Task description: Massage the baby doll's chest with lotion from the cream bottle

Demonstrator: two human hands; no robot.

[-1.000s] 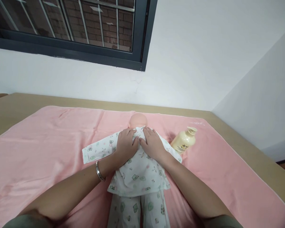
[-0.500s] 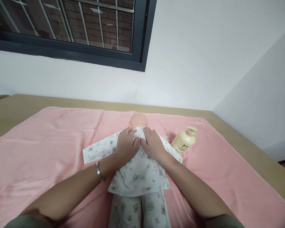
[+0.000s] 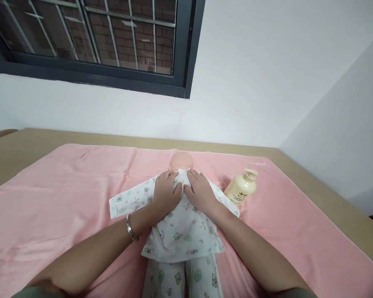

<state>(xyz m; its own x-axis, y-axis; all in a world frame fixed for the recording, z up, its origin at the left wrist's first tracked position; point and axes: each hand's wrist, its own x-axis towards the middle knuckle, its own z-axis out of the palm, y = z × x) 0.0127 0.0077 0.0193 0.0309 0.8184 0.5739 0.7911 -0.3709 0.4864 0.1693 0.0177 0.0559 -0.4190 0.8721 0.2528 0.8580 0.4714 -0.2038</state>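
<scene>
A baby doll (image 3: 181, 159) lies on a pink blanket (image 3: 81, 178), its bare head pointing away from me. It wears a white patterned top (image 3: 186, 236) and matching trousers (image 3: 202, 275), with the sleeves spread to both sides. My left hand (image 3: 167, 191), with a silver bangle (image 3: 131, 228) on its wrist, rests flat on the left of the upper top near the neck. On the other side my right hand (image 3: 202, 192) lies flat on the cloth, fingers stretched towards the head. The two thumbs nearly meet in the middle.
A cream pump bottle (image 3: 242, 187) lies tilted on the blanket, beside the doll's right-hand sleeve. The wooden table edge (image 3: 136, 140) runs along a white wall (image 3: 242, 74). A dark-framed barred window (image 3: 118, 72) is at the upper left.
The whole view has shifted slightly, so everything sits a little lower in the picture. Both hands stay in the same place on the doll's top.
</scene>
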